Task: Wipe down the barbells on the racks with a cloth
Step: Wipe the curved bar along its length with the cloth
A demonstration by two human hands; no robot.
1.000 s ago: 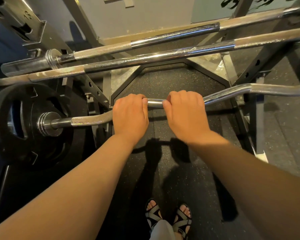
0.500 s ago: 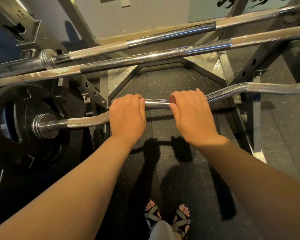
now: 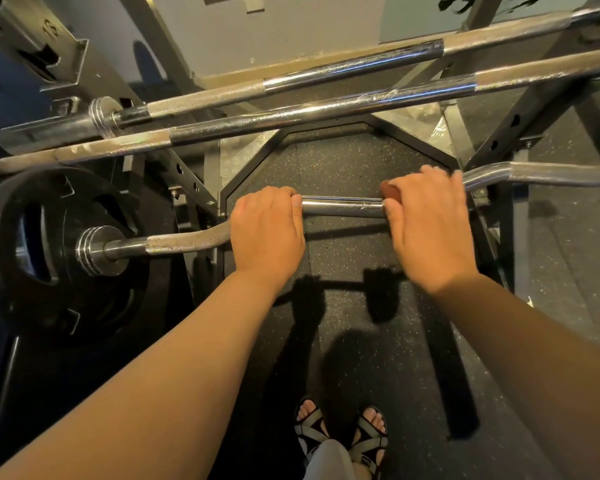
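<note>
A chrome curl bar (image 3: 342,206) runs across the middle of the view, bent on both sides. My left hand (image 3: 267,230) grips it left of its smooth centre. My right hand (image 3: 430,226) is wrapped over the bar further right, holding a reddish-brown cloth (image 3: 390,192) against it; only a small corner of the cloth shows by the thumb. Two straight barbells lie on the rack beyond, the nearer barbell (image 3: 326,110) and the farther barbell (image 3: 354,65).
A black weight plate (image 3: 49,306) sits on the curl bar's left end beside its collar (image 3: 97,251). Grey rack uprights (image 3: 520,126) stand right and left. Speckled rubber flooring (image 3: 343,161) lies below. My sandalled feet (image 3: 340,434) are at the bottom.
My right hand has slid rightward along the curl bar with the cloth, widening the bare chrome gap between the hands. My left hand stays put.
</note>
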